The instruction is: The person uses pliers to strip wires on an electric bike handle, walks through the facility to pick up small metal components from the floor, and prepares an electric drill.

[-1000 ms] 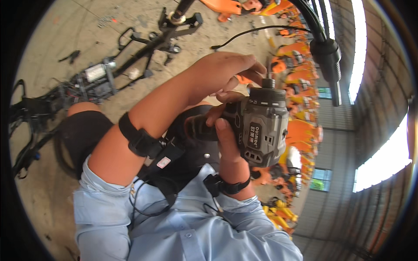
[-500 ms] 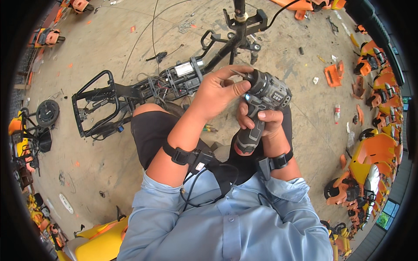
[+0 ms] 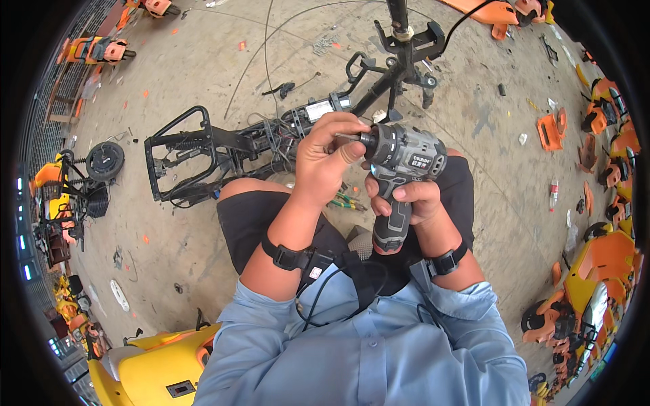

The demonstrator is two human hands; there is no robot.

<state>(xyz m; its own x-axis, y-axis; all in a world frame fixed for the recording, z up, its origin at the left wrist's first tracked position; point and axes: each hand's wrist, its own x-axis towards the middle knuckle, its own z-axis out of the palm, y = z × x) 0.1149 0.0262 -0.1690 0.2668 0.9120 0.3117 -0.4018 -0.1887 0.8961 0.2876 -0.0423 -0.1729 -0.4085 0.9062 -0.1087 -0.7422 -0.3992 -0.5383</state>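
A grey and black cordless drill (image 3: 418,159) is held in front of my lap, its chuck pointing left. My right hand (image 3: 423,198) wraps round its handle, with the fingers near the trigger. A thin metal bit (image 3: 347,137) sticks out of the chuck. My left hand (image 3: 321,162) is closed round this bit, thumb below and fingers above, just left of the chuck. Beyond my hands, a stripped black scooter frame (image 3: 387,80) with exposed wiring lies across the floor. Green-handled tools (image 3: 349,201) lie on the floor between my knees, partly hidden.
A loose black wheel (image 3: 105,161) is among parts at the left. A yellow scooter body (image 3: 159,369) stands close at lower left. Orange and yellow scooters (image 3: 599,267) line the right side. Orange panel pieces (image 3: 549,132) and a plastic bottle (image 3: 553,195) lie on the concrete.
The view has shifted, so the surroundings sit further right and lower. The drill has turned so its bit points more level to the left. My left fingers have moved off the chuck along the bit.
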